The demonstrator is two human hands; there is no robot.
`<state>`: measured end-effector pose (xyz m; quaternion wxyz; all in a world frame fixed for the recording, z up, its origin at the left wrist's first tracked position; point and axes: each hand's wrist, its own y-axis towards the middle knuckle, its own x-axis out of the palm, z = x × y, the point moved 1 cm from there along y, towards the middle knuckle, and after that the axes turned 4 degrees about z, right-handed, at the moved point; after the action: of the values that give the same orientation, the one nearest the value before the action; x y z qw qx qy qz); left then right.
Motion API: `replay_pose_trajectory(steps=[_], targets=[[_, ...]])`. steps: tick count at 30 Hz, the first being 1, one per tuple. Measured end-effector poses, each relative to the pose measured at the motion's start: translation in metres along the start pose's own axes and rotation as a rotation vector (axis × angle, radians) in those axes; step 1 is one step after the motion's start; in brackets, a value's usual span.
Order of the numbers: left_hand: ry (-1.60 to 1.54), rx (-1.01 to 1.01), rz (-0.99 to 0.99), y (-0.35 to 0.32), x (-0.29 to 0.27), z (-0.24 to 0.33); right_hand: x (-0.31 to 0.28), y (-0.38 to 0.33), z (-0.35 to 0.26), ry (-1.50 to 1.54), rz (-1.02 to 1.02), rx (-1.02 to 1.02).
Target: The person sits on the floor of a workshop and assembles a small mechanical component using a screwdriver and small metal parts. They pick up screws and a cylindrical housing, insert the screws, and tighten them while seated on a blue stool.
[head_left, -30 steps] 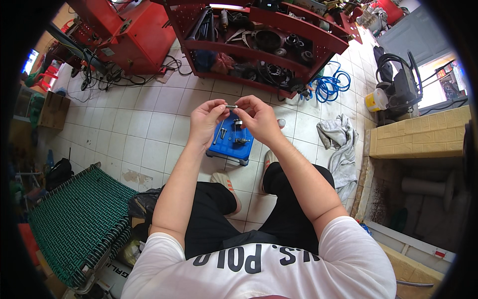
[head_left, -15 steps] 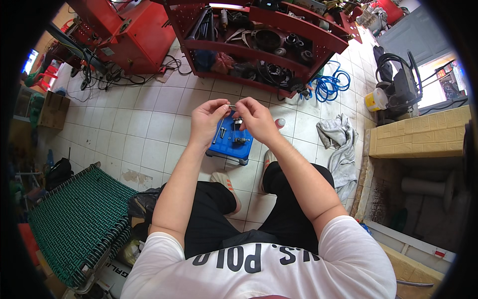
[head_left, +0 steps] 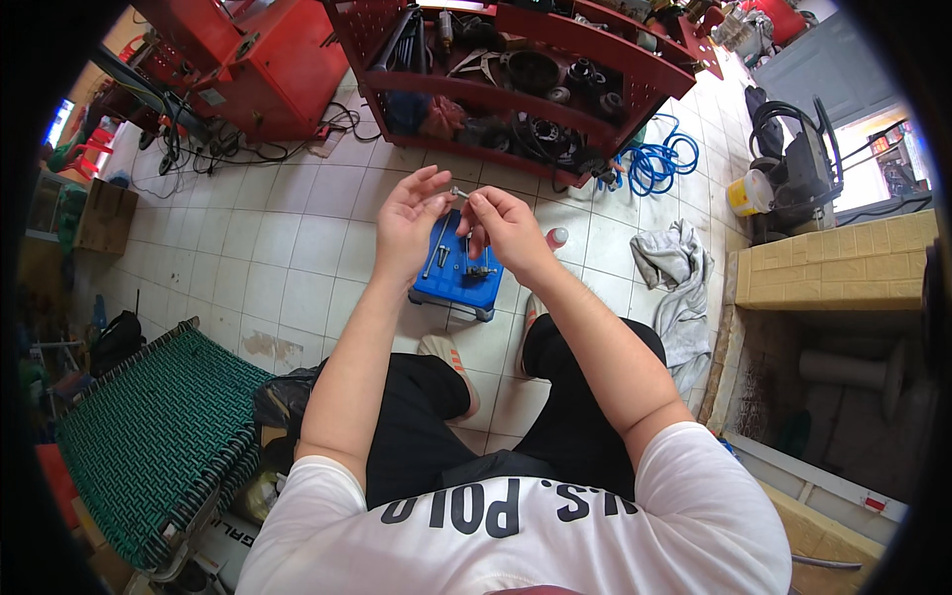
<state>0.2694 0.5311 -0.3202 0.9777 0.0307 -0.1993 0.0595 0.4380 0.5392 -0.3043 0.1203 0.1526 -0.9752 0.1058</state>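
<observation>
Pinched between the thumb and fingertips of my right hand (head_left: 504, 226) is a small metal bolt (head_left: 458, 192), its head pointing left. My left hand (head_left: 405, 220) is beside it, fingers apart and palm turned up, holding nothing. Under both hands stands a blue plastic stool (head_left: 454, 289). On its top lie a long thin metal rod (head_left: 434, 250), a couple of bolts (head_left: 442, 257) and a small dark metal part (head_left: 481, 271). My right hand partly covers the stool's far right side.
A red tool cart (head_left: 476, 147) with loose parts stands ahead. To the right are a small bottle (head_left: 556, 238), a grey cloth (head_left: 672, 273), a coiled blue hose (head_left: 659, 164) and a yellow-tiled ledge (head_left: 838, 262). A green woven seat (head_left: 164, 436) is at the left.
My left hand has let go of the small bolt and its fingers have spread. The bolt stays in my right hand, which has shifted slightly away from me.
</observation>
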Motion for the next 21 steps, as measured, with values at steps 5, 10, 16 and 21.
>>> replay_pose_trajectory(steps=[5,10,16,21], targets=[[0.049,-0.08,0.038,0.001,-0.008,0.002,-0.003,0.0,0.001,-0.006,0.017,-0.01],[0.139,-0.022,0.034,-0.001,-0.005,-0.009,0.002,-0.002,0.001,0.032,-0.009,0.006],[0.099,-0.11,0.071,0.002,-0.01,-0.004,0.0,-0.002,-0.001,-0.003,0.001,0.02],[0.173,-0.049,0.071,0.0,-0.004,-0.002,0.004,-0.003,-0.001,-0.006,-0.025,0.04]])
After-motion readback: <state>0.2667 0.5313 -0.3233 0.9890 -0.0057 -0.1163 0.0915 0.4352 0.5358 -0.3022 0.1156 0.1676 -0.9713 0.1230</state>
